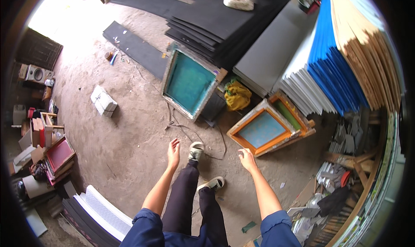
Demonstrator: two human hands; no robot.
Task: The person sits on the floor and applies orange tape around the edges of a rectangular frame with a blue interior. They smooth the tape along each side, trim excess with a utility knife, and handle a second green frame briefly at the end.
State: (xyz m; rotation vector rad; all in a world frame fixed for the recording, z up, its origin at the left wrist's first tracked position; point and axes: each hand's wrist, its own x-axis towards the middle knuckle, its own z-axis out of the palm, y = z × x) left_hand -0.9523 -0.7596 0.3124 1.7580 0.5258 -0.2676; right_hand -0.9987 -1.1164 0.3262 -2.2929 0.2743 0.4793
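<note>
My left hand (pixel 173 153) hangs over the floor just above my shoe, fingers stretched and nothing in it. To the right, my right hand (pixel 247 159) is also without any object, its fingers loosely bent and apart. The hand nearly meets the lower corner of an orange-framed screen (pixel 263 128) with a pale blue mesh; whether they touch I cannot tell. Behind that screen leans another with a green mesh (pixel 286 115). Ahead of my hands stands a larger screen frame (pixel 190 82) with teal mesh and a worn pale border, leaning on a stack of black sheets (pixel 203 35).
A yellow bag (pixel 237 95) sits between the screens. Grey sheets (pixel 276 48), blue sheets (pixel 335 80) and tan sheets (pixel 367 69) are stacked at right. Cord (pixel 179 126) trails across the floor near my feet. A tied white bundle (pixel 103 101) lies left; a pink-red screen (pixel 59 154) leans farther left.
</note>
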